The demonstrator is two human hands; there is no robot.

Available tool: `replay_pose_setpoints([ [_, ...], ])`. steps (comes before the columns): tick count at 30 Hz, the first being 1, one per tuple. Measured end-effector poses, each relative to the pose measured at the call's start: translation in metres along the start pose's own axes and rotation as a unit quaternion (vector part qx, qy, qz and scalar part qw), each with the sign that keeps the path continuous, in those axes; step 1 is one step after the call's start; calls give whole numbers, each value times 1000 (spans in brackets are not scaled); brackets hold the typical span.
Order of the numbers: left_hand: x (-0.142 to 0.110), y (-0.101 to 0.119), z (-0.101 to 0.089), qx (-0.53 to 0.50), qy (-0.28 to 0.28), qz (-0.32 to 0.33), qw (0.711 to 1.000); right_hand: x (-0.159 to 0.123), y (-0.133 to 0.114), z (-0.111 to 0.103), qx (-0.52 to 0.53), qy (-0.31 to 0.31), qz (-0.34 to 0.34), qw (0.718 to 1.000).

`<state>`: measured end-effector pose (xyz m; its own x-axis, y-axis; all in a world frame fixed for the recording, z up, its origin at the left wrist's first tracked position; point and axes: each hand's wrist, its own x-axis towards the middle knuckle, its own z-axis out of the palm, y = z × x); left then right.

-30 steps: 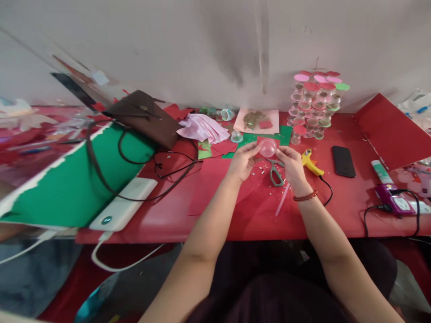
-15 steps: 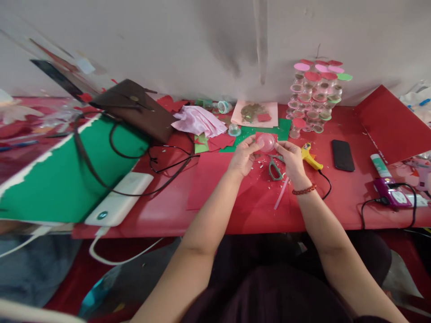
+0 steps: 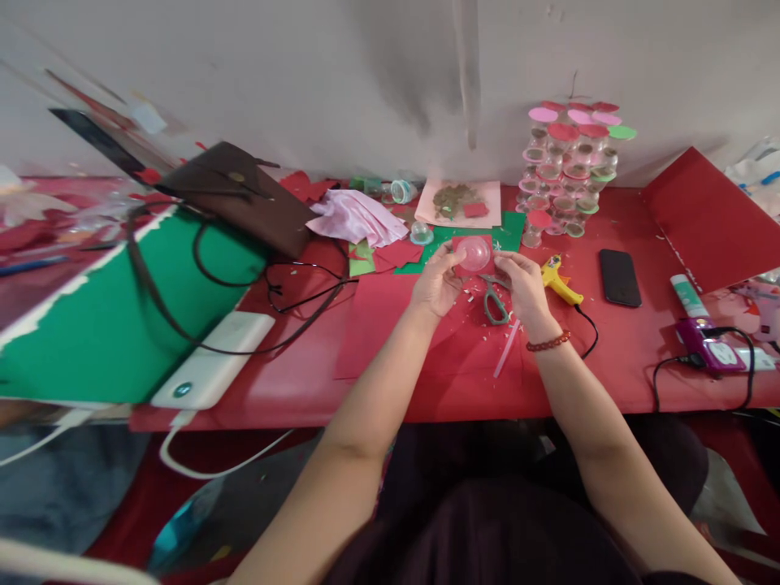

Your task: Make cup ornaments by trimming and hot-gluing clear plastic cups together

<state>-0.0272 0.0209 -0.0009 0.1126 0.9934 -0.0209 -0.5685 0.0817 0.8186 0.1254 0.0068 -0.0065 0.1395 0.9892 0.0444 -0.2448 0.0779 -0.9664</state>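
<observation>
Both my hands hold one small clear round plastic cup (image 3: 474, 253) above the red table (image 3: 426, 382). My left hand (image 3: 437, 282) pinches its left side with thumb and fingers. My right hand (image 3: 522, 288), with a red bead bracelet at the wrist, pinches its right side. Green-handled scissors (image 3: 492, 303) lie on the table just below the cup, between my hands. A yellow glue gun (image 3: 559, 279) lies just right of my right hand. A pink straw-like stick (image 3: 507, 349) rests under my right wrist.
A stack of small lidded cups (image 3: 566, 175) stands at the back right by the wall. A black phone (image 3: 618, 277), a red sheet (image 3: 700, 219) and a purple power strip (image 3: 710, 353) lie right. A brown bag (image 3: 244, 195), green sheet (image 3: 110, 325) and white power bank (image 3: 210, 370) lie left.
Both hands with the cup have shifted slightly away from me and left in the picture; the grip on the cup is the same.
</observation>
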Motion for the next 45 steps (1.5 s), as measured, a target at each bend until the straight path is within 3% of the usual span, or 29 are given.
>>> replay_pose_setpoints([
  [3,2,-3,-2,19,-10,8,1000,1,1,0,-6,-10,-5,1000],
  [10,4,-3,-3,50,25,-23,998,4,-2,-8,-39,42,-5,998],
  [17,-3,-6,7,91,35,30,995,5,4,-3,-27,45,-7,999],
  [21,-1,-10,5,108,55,29,992,3,5,-1,-6,26,-4,1000],
  [26,3,-11,3,92,66,31,993,1,5,0,-58,3,-25,998],
  [32,4,-6,-1,44,32,9,998,5,1,-4,-42,16,15,999],
  [38,7,-9,-6,78,11,-29,996,8,-8,-10,-2,25,57,998],
  [45,5,-4,-6,112,-43,-35,992,5,-10,-10,-55,-19,18,998],
])
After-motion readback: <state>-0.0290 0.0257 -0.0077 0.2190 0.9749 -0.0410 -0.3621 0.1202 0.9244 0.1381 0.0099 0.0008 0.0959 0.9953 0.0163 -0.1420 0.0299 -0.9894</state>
